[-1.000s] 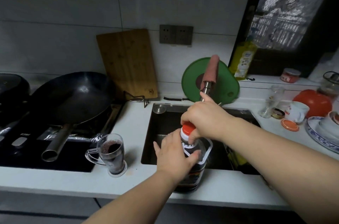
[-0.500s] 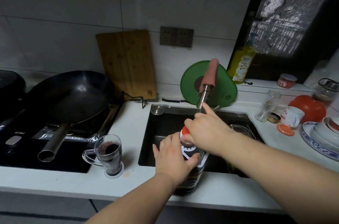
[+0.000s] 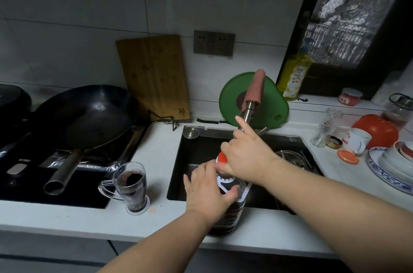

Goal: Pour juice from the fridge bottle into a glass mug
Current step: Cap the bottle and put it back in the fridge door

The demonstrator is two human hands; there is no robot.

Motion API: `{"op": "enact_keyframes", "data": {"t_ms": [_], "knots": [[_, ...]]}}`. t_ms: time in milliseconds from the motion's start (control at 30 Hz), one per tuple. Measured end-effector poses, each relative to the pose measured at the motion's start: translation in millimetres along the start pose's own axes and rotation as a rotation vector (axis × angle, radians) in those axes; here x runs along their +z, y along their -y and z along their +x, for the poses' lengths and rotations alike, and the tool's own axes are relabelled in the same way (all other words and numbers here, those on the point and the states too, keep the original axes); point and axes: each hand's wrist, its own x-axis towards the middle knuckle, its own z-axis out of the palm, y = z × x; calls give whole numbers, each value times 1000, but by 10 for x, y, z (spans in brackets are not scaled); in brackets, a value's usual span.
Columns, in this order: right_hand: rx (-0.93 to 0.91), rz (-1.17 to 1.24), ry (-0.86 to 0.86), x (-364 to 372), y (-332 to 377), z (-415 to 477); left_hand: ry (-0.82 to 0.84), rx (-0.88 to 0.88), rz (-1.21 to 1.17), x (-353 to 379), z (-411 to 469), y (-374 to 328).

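A dark juice bottle (image 3: 228, 217) with a red cap (image 3: 221, 157) stands upright on the white counter (image 3: 161, 219) at the sink's front edge. My left hand (image 3: 207, 190) grips the bottle's shoulder from the left. My right hand (image 3: 248, 156) holds the red cap from above, its index finger pointing up. A glass mug (image 3: 131, 185) with a handle stands on the counter to the left of the bottle, holding dark juice.
A black sink (image 3: 201, 152) with a tap (image 3: 248, 112) lies behind the bottle. A wok (image 3: 85, 116) sits on the hob at left. A wooden board (image 3: 154, 76) and a green board (image 3: 272, 103) lean on the wall. Dishes (image 3: 388, 163) and cups crowd the right counter.
The view has shifted slightly. Both hands stay on the bottle and cap; my right hand has turned a little on the cap.
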Motion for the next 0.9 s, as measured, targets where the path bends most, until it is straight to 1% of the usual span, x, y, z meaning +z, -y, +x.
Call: {"op": "enact_keyframes", "data": {"t_ms": [67, 100, 133, 267, 300, 333, 400, 467, 567, 633, 700, 767, 833, 900], "knots": [[102, 12, 116, -41, 131, 77, -6, -8, -21, -9, -3, 6], [111, 11, 152, -45, 154, 99, -3, -11, -32, -9, -8, 11], [87, 13, 151, -55, 123, 105, -2, -9, -40, -14, -15, 13], [-193, -25, 9, -17, -229, 27, -4, 1, -43, -9, -27, 10], [-207, -5, -25, 59, -279, 9, -3, 2, -39, -2, -28, 4], [-182, 26, -76, 121, -279, -8, -5, 3, -39, -2, -30, -5], [-47, 100, -172, 240, -171, -23, -13, 2, -44, 2, -30, -6], [113, 161, -199, 337, -10, -60, -23, 6, -50, 2, -30, -3], [326, 186, -178, 301, 149, -70, -13, -4, -81, -2, -27, -12], [407, 173, -99, 218, 216, -48, 5, -12, -78, -9, -24, -25], [461, 161, -24, 156, 259, -44, 8, -9, -60, -20, -20, -42], [492, 170, 11, 97, 276, -63, 13, -14, -55, -29, -30, -46], [495, 178, 1, 114, 241, -99, 8, -11, -65, -22, -27, -33], [417, 193, -55, 168, 151, -147, -1, -3, -73, -13, -13, -1]]}}
